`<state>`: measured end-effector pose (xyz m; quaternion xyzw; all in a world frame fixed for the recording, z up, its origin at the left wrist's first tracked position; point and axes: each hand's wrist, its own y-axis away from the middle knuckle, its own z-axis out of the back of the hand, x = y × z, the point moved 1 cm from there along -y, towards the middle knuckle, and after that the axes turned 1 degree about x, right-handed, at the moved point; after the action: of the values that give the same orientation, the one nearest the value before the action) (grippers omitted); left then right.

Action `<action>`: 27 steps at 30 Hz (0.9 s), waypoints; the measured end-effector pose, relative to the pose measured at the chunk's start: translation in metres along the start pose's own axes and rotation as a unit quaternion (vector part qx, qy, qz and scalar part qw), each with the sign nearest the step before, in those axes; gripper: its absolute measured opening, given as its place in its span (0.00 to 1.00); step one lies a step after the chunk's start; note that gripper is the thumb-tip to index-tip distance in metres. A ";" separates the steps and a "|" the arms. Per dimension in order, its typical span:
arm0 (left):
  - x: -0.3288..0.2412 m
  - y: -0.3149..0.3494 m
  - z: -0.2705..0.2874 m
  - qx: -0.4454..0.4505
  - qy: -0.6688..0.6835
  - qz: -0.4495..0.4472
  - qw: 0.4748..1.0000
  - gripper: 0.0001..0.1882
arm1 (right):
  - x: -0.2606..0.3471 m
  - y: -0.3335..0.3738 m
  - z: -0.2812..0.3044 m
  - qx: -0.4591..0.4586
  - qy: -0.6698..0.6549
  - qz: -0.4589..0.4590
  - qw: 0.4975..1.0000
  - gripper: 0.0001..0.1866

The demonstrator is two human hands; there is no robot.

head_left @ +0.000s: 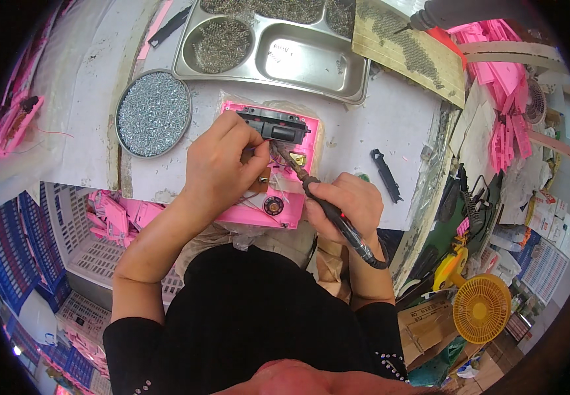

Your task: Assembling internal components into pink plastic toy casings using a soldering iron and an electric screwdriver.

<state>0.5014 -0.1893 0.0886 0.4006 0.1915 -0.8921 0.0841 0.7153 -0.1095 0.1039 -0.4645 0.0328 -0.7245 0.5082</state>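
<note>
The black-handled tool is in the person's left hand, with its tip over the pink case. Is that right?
Not quite. In the head view, the black-handled tool is in the person's right hand, not the left hand. Its tip is indeed over the pink case.

The casing [235, 215] is bright pink, the module [274, 126] and soldering-iron handle [339, 226] black, the metal bits [153, 114] bluish-silver, the fan [482, 308] yellow.

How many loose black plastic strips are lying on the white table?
2. The near strip lies right of the right hand; the far strip lies left of the metal tray. Others may be hidden.
</note>
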 end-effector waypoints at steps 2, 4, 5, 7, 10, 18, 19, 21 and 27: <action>0.000 0.000 0.001 -0.004 -0.007 -0.007 1.000 0.07 | -0.001 0.003 0.000 -0.002 -0.007 0.003 1.000 0.15; 0.000 0.000 0.000 -0.004 0.001 -0.005 1.000 0.07 | 0.001 0.004 0.002 -0.006 -0.007 0.005 1.000 0.14; 0.000 0.000 0.000 -0.005 0.004 -0.004 1.000 0.07 | 0.002 0.004 0.003 -0.009 -0.005 0.007 1.000 0.14; 0.000 0.000 -0.001 -0.005 0.000 -0.010 1.000 0.07 | 0.002 0.006 0.004 -0.017 -0.005 0.008 1.000 0.14; -0.001 0.000 0.000 -0.007 0.001 -0.003 1.000 0.07 | 0.003 0.007 0.005 -0.027 -0.008 0.011 1.000 0.14; -0.002 -0.002 0.002 -0.009 -0.019 -0.022 1.000 0.08 | 0.005 0.005 0.010 -0.021 -0.011 0.010 1.000 0.13; -0.002 -0.002 0.002 -0.008 -0.019 -0.021 1.000 0.08 | 0.005 0.005 0.010 -0.022 -0.012 0.009 1.000 0.13; -0.003 -0.002 0.002 -0.004 -0.018 -0.018 1.000 0.08 | 0.006 0.005 0.011 -0.023 -0.013 0.007 1.000 0.13; -0.003 -0.003 0.005 0.014 -0.012 -0.018 1.000 0.07 | 0.006 0.007 0.011 -0.028 -0.019 0.009 0.999 0.13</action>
<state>0.4989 -0.1886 0.0951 0.3878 0.1848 -0.9007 0.0644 0.7281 -0.1128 0.1101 -0.4918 0.0477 -0.7100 0.5018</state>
